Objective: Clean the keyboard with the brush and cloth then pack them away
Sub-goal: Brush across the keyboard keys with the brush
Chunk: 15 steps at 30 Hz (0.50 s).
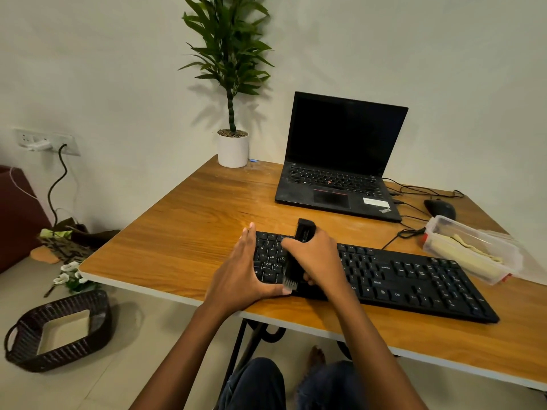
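A black keyboard (414, 279) lies across the wooden table near its front edge. My right hand (316, 258) grips a black brush (302, 232) by its handle, and the grey bristles touch the keys at the keyboard's left end. My left hand (239, 273) holds the keyboard's left edge, fingers straight along the side and thumb on the front edge. A pale yellow cloth (464, 250) lies inside a clear plastic box (438, 224) to the right, behind the keyboard.
An open black laptop (340, 161) stands at the back, with a black mouse (441, 208) and cables to its right. A potted plant (233, 149) sits at the back left corner. On the floor to the left stands a dark wicker basket (59, 329).
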Each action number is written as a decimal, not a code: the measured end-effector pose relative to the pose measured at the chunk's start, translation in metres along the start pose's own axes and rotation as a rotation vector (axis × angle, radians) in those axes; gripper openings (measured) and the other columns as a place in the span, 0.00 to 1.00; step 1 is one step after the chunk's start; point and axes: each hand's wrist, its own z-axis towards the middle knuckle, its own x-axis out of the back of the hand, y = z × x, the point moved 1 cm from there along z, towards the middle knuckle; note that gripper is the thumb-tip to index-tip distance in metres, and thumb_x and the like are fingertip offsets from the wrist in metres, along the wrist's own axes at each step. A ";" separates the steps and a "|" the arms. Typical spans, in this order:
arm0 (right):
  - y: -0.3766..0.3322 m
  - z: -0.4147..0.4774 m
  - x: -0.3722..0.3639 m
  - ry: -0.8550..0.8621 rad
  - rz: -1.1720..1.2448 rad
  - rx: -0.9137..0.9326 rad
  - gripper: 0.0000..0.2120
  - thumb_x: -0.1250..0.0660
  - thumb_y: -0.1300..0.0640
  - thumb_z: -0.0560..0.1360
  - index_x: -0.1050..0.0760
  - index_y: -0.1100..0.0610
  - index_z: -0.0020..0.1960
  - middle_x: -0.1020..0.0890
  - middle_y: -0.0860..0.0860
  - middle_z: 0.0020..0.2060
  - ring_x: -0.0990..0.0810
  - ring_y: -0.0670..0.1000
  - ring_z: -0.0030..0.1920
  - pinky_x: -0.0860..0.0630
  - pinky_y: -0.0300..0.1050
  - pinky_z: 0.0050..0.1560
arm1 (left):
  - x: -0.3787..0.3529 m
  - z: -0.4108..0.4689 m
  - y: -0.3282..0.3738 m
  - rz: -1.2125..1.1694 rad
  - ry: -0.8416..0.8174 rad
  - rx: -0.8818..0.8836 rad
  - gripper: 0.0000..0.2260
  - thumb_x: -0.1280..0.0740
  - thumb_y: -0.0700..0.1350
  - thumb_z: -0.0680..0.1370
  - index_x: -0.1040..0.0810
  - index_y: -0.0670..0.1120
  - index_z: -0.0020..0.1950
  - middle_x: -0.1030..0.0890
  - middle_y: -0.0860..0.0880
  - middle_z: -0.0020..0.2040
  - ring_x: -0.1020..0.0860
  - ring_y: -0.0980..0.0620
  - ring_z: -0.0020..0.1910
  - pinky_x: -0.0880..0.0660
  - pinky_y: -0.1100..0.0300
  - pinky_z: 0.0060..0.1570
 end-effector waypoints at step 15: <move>0.002 0.010 0.008 0.002 0.067 -0.029 0.10 0.32 0.51 0.69 0.30 0.56 0.39 0.21 0.53 0.32 0.24 0.50 0.24 0.27 0.41 0.22 | 0.000 0.001 0.000 0.005 -0.002 0.013 0.62 0.29 0.70 0.58 0.69 0.53 0.74 0.59 0.52 0.78 0.52 0.53 0.76 0.39 0.50 0.70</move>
